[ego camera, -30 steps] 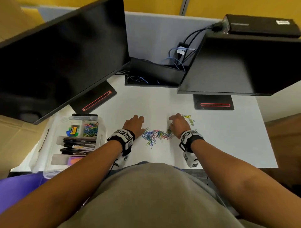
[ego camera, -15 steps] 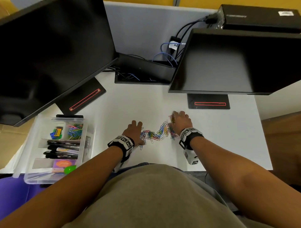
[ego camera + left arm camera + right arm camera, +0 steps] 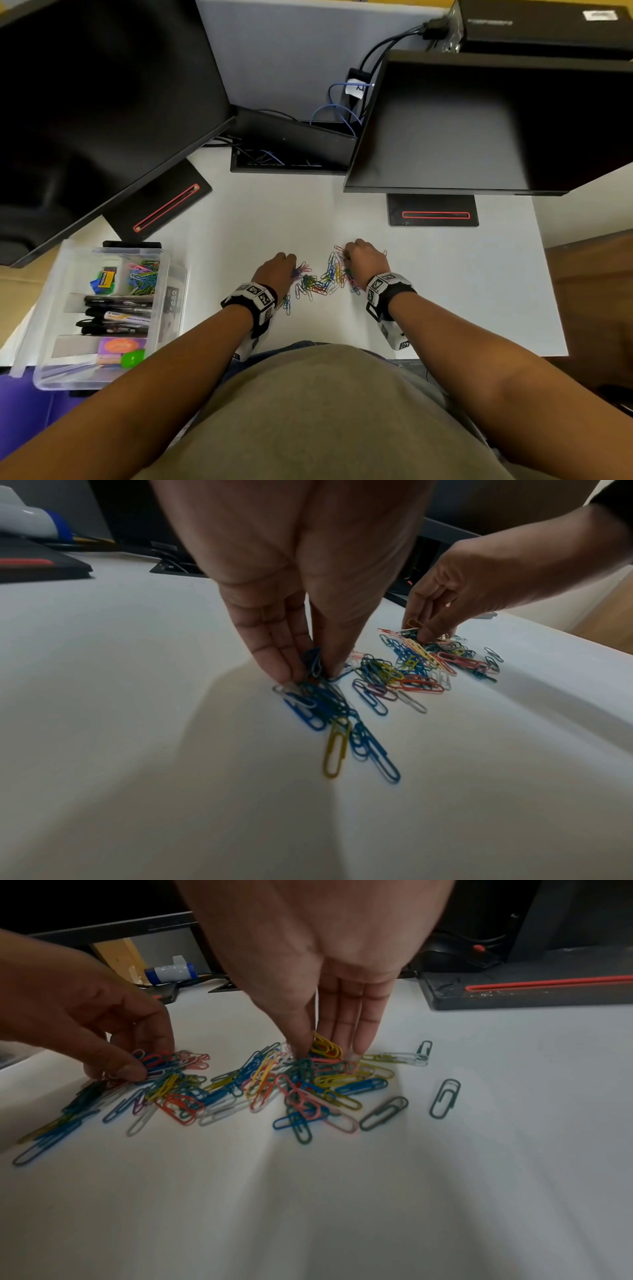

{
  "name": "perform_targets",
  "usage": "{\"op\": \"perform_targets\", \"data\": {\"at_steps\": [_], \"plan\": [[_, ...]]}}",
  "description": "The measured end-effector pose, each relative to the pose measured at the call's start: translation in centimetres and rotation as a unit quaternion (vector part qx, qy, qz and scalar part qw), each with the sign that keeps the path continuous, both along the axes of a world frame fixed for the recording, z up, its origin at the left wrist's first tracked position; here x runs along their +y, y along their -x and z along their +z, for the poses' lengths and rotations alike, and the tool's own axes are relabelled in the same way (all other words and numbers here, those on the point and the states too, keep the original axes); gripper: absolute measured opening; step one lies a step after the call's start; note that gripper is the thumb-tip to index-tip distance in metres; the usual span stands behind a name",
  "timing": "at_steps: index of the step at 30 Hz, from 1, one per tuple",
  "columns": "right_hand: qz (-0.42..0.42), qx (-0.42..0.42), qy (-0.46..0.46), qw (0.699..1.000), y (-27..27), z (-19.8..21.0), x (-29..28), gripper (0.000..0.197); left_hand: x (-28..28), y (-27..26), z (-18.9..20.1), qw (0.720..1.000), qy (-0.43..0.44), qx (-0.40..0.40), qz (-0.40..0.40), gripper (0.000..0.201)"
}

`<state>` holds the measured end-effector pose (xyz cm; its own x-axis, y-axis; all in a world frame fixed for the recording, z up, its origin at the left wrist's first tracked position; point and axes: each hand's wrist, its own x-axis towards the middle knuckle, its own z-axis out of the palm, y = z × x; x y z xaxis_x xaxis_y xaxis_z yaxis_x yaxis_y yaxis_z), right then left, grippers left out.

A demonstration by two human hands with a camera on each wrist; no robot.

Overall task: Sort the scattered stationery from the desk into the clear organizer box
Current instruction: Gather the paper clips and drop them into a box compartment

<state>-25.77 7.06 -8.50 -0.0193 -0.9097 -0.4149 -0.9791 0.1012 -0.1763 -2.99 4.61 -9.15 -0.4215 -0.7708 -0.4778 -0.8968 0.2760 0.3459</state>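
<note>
Head view: a heap of coloured paper clips (image 3: 320, 279) is seen at the centre of the frame on the white desk (image 3: 445, 291), between the two hands. A small bunch of dark blue clips is pinched between thumb and fingertips of the left hand (image 3: 275, 270) at the heap's left edge, as shown in the left wrist view (image 3: 313, 666). At the heap's right end, yellow clips are pinched by the right hand (image 3: 364, 262), the thumb set against the fingers (image 3: 342, 1026). A few single clips (image 3: 444, 1097) are left lying apart to the right in the right wrist view. The clear organizer box (image 3: 164, 270) is seen at the lower left of the head frame, well apart from the heap, with clips, markers (image 3: 118, 315) and other stationery held in separate compartments.
</note>
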Motion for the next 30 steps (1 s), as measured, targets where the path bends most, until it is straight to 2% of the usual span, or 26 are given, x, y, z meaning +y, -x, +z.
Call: {"op": "perform_targets", "data": {"at_steps": [5,11,30], "plan": [[0.002,-0.006,0.018,1.000,0.3,-0.2,0.1,0.022,-0.2,0.0,-0.3,1.000,0.020,-0.001,0.008,0.013],[-0.010,-0.026,0.032,0.999,0.6,0.2,0.0,0.017,-0.6,0.2,-0.1,0.999,0.046,-0.004,0.017,0.015],[-0.065,-0.090,0.062,0.992,-0.8,2.7,-1.0,0.021,-1.0,-0.7,2.6,0.996,0.053,0.032,0.071,0.014]]}}
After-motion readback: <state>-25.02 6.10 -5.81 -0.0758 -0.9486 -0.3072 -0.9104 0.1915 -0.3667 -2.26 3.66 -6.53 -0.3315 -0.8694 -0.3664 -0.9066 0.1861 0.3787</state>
